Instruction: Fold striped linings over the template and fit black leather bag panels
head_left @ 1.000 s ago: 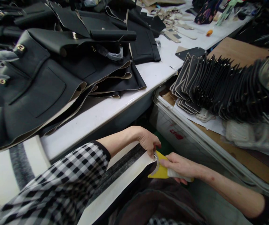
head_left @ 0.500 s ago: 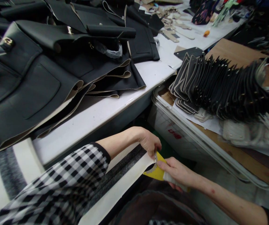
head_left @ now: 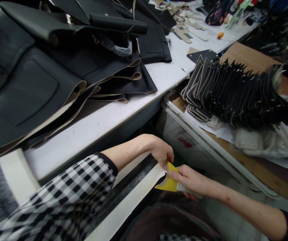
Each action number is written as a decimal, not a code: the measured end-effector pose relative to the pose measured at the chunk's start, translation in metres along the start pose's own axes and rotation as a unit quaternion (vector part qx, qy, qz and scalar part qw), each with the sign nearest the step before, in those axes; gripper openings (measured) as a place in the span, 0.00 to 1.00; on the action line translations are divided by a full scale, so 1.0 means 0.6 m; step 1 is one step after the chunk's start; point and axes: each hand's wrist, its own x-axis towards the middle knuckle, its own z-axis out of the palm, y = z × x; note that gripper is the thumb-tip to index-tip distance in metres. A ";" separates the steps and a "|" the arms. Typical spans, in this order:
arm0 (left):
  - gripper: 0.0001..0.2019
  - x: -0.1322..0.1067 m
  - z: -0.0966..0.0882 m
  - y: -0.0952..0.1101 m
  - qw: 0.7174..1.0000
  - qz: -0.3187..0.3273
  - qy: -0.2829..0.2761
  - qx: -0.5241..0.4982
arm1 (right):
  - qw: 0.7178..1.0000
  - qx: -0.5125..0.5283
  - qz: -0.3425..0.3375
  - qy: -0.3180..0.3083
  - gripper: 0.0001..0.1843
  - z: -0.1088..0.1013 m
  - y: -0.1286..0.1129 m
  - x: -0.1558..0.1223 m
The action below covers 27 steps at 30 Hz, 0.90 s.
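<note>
My right hand grips a flat yellow piece that looks like a scraper, its left edge greyish and curved inward. Something whitish, too covered to name, shows under the same fingers. With fingertips pinched, my left hand holds the far end corner of a long cream panel. A dark grey band runs lengthwise along this panel. The yellow piece meets the panel's end right beside my left fingertips; whether it touches the fingers I cannot tell. My left forearm lies across part of the panel.
Black leather bag pieces are heaped on the white table. To the right, a row of black flaps stands over a clear plastic bin. Another cream piece with a dark band lies at lower left.
The view has shifted slightly, so the bag pieces at left sit farther left. My hands keep their grips; the yellow piece appears very slightly moved at the panel's end.
</note>
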 end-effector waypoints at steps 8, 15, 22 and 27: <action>0.25 0.006 0.003 -0.012 0.999 0.011 0.017 -0.042 | 1.000 -0.016 -0.006 -0.019 0.33 -0.013 -0.009 0.007; 0.22 0.008 0.003 -0.021 0.995 0.017 0.014 -0.095 | 1.000 0.024 0.009 -0.009 0.34 0.004 0.001 0.011; 0.26 0.021 0.007 -0.020 0.983 -0.008 -0.007 -0.185 | 0.997 0.072 -0.013 0.012 0.32 0.029 0.001 0.021; 0.28 -0.008 0.000 0.003 0.992 -0.039 0.012 -0.119 | 0.995 0.098 -0.018 -0.002 0.33 0.042 -0.010 0.028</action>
